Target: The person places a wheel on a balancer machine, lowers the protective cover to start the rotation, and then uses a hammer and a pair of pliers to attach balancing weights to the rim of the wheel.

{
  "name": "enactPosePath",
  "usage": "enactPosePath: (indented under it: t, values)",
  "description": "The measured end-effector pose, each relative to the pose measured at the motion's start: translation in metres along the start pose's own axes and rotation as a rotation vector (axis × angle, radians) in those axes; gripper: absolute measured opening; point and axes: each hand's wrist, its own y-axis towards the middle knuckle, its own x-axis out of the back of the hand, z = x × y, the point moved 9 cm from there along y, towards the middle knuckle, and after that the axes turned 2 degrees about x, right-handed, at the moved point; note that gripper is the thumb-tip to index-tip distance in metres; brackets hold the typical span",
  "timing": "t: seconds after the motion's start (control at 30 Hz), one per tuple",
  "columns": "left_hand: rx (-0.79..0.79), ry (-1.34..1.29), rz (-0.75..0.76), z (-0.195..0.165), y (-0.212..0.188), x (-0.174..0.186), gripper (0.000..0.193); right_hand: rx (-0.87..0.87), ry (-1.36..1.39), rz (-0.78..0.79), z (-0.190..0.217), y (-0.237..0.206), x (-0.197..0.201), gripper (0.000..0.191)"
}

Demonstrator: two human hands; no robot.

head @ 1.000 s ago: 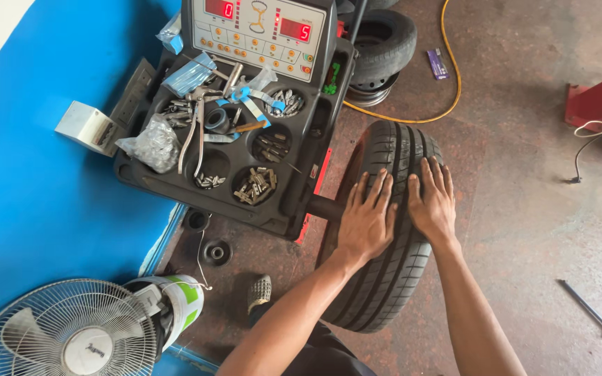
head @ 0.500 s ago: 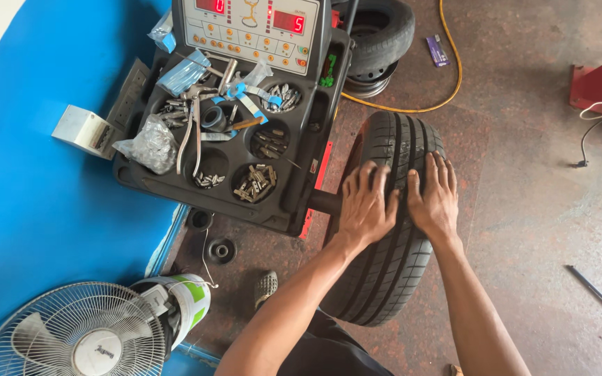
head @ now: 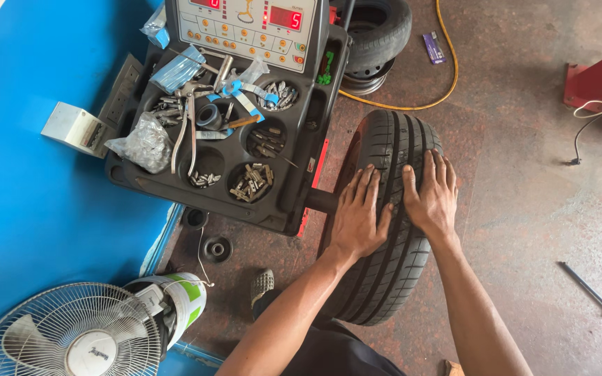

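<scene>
The tyre point(head: 384, 223) stands upright on its tread edge beside the machine, mounted on a dark shaft point(head: 323, 202) that juts from the machine's side, just left of the left fingers. Both hands lie flat on the top of the tread: the left hand point(head: 358, 216) and the right hand point(head: 432, 200) side by side, near each other but apart, fingers point(head: 432, 163) spread wide and pressed open on the rubber, gripping nothing.

The tyre looks heavy and stiff, with deep lengthwise grooves that should give the palms good friction; it is likely to turn freely on the shaft, so flat palms on the tread or a hold on the two sidewalls seem the sound places to take it.

Ahead of the fingertips and to the left sits the black tray point(head: 294, 209) of the machine, its round wells holding small metal weights point(head: 252, 182), with pliers point(head: 188, 125) and a plastic bag point(head: 144, 143) further left. Beyond that rises the control panel point(head: 245, 28). Straight ahead of the fingers lies a spare tyre point(head: 377, 28) with a yellow hose point(head: 447, 76) curving past it. Well right of the right fingers a dark rod point(head: 590, 291) lies on the concrete floor point(head: 524, 209). Behind the wrists, to the left, stand a fan point(head: 64, 334) and a white can point(head: 175, 303). Nothing blocks the tread itself; the tray edge crowds the tyre's left sidewall.
</scene>
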Motion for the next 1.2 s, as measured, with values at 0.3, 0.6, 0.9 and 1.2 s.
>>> enactPosePath:
  t: [0.3,0.6,0.9,1.2]
  values:
    - [0.004,-0.029,-0.036,0.0,0.0,0.002,0.071,-0.012,0.002,-0.006,-0.003,0.003,-0.001,0.068]
    - [-0.003,-0.062,-0.063,0.005,0.0,0.012,0.071,0.013,0.016,-0.026,0.001,0.0,0.002,0.064]
    - [0.769,-0.406,-0.198,0.179,-0.071,0.136,0.029,0.393,0.153,-0.131,0.16,-0.004,-0.027,0.034]
    - [0.322,0.113,-0.781,0.336,-0.041,0.353,0.009,0.197,0.555,0.497,0.356,0.015,-0.258,0.075]
